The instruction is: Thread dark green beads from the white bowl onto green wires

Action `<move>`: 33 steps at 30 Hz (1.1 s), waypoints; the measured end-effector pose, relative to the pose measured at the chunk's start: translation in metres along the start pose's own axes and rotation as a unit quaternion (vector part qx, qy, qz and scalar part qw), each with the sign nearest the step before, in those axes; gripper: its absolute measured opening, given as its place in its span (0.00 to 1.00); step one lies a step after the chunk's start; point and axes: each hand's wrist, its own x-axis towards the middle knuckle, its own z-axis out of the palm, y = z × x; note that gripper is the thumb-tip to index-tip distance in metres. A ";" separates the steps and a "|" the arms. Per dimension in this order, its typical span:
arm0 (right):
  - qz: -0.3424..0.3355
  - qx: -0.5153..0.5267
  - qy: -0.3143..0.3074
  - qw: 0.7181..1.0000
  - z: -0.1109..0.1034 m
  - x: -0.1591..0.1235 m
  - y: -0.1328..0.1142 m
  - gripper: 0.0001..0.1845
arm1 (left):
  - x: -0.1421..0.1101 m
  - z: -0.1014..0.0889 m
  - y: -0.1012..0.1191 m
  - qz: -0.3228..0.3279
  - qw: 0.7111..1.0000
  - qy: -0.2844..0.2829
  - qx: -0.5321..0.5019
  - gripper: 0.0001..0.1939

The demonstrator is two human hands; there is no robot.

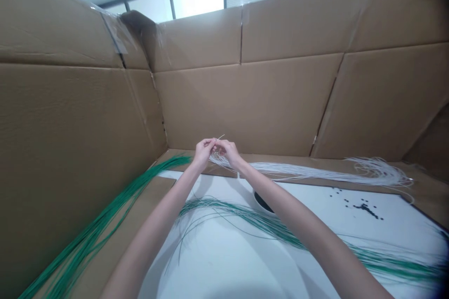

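Observation:
Both of my hands meet at the far side of the table, fingers pinched close together. My left hand and my right hand are closed on a thin white wire, whose tip sticks up between them. Whatever else is between the fingertips is too small to make out. Just behind and below my hands lies a long bundle of white wires, stretching to the right. Nearer, a bundle of green wires crosses the white tabletop and passes beneath my right forearm.
Another green bundle lies along the left cardboard wall. A white bowl with black contents is partly hidden by my right forearm. Small black pieces are scattered at right. A tall cardboard wall rises behind.

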 end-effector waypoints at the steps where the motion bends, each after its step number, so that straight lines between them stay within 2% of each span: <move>1: 0.002 0.013 0.005 1.000 -0.001 0.000 -0.002 0.18 | -0.001 0.000 0.000 -0.004 1.000 -0.009 0.009 0.11; 4: 0.009 0.043 0.013 0.999 -0.003 -0.002 -0.010 0.17 | -0.004 -0.001 -0.002 -0.015 0.999 -0.035 0.031 0.12; 9: 0.032 0.033 0.031 0.998 -0.009 0.000 -0.014 0.13 | -0.007 -0.009 -0.001 -0.045 0.992 -0.094 0.077 0.15; 17: 0.056 -0.018 0.122 0.991 -0.033 0.014 -0.013 0.12 | 0.007 -0.047 0.016 -0.083 0.958 -0.182 0.207 0.15; 23: 0.062 -0.037 0.209 0.975 -0.061 0.021 -0.023 0.11 | 0.015 -0.087 0.023 -0.092 0.937 -0.179 0.284 0.16; 27: 0.055 -0.049 0.244 0.967 -0.082 0.025 -0.025 0.09 | 0.014 -0.111 0.029 -0.096 0.929 -0.173 0.313 0.17; 33: 0.023 -0.089 0.291 0.952 -0.116 0.035 -0.023 0.09 | 0.006 -0.124 0.045 -0.099 0.915 -0.192 0.342 0.16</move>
